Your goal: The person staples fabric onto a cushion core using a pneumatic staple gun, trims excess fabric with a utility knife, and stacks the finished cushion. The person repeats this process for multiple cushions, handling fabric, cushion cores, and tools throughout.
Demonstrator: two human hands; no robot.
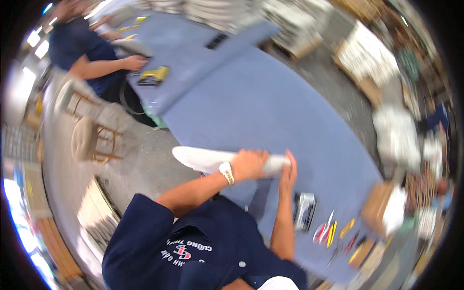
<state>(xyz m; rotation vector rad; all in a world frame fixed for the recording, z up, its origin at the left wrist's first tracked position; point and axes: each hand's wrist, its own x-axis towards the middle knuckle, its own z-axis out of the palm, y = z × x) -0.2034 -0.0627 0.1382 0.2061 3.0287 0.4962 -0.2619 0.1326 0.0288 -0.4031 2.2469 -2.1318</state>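
Note:
A pale padded panel, rounded at its left end and seen nearly edge-on, is held above the near edge of the blue-covered table. Across its upper side lies my left hand, closed on the panel with the fingertips bent over it; a watch is on that wrist. My right hand grips the panel's right end, its fingers pointing up along the edge. The panel's underside is hidden. A grey and black boxy item lies on the table near my right forearm.
Red-handled scissors, a yellow cutter and cardboard boxes lie at the table's right end. A co-worker stands far left, near a yellow power tool. A padded stool stands on the left floor; wrapped stacks are far right.

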